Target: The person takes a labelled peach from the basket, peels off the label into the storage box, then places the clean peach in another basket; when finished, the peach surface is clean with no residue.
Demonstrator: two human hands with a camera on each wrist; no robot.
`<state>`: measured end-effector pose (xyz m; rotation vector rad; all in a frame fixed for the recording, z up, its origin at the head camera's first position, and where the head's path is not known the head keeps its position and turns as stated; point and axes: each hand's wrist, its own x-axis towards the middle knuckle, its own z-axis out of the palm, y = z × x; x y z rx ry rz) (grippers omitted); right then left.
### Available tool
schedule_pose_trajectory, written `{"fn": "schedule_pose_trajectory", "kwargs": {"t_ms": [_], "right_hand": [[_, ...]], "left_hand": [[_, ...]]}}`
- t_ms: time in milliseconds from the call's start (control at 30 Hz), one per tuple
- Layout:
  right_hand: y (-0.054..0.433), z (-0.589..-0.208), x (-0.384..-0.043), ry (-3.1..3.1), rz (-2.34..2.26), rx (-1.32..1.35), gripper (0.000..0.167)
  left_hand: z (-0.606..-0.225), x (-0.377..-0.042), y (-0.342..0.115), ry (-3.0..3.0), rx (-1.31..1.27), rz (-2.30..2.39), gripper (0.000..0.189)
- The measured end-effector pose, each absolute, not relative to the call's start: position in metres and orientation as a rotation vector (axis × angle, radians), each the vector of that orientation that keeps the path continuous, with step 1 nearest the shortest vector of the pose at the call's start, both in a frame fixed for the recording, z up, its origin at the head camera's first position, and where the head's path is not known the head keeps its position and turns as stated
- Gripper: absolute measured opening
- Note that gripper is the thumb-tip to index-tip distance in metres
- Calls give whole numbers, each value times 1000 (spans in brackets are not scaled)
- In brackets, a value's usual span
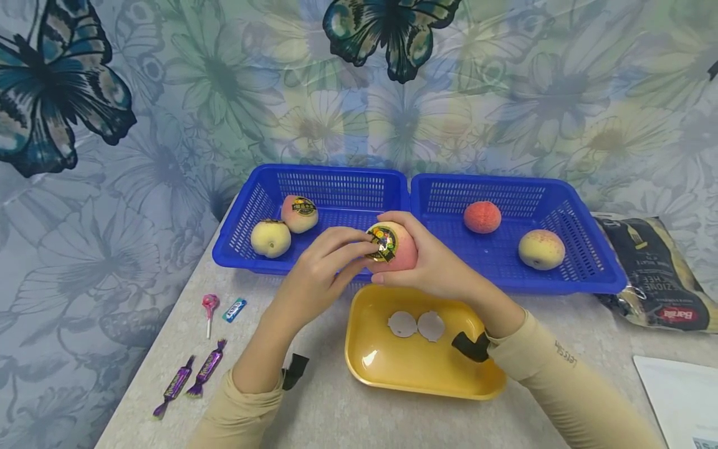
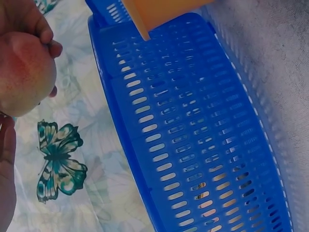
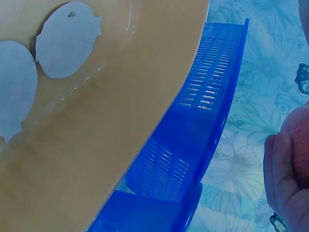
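Head view: the right hand (image 1: 437,257) has its fingers curled round a peach (image 1: 406,254), held up near the inner ends of two blue baskets (image 1: 343,170), beyond the yellow tray (image 1: 415,375). The left hand (image 1: 318,269) extends nearly straight fingers that touch the round black-and-gold sticker (image 1: 384,244) on that peach. Two pale discs (image 1: 402,324) lie side by side in the tray; each basket holds two fruits (image 1: 271,240).
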<state>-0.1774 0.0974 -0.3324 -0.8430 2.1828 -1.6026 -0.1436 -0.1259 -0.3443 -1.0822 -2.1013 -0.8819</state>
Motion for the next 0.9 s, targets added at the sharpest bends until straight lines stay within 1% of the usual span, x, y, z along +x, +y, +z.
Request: {"fn": "schedule_pose_trajectory", "kwargs": {"t_ms": [233,433,633,900], "right_hand": [[100,-333,-176,2215,-1573,-823,79],[100,-337,-175,2261,-1535,-813,77],[99,-338,-173,2266,-1521,-797,79],[104,-338,-170,2314,-1497,-830,82]], "left_hand": [[-343,-144,-124,-2071,-1075,-851,19],[-342,-147,-122,-2047,-1010,-838,23],[-342,-151,-119,-2048,-937,-838,17],[-342,-151,-117,-2022,-791,-1056,21]]}}
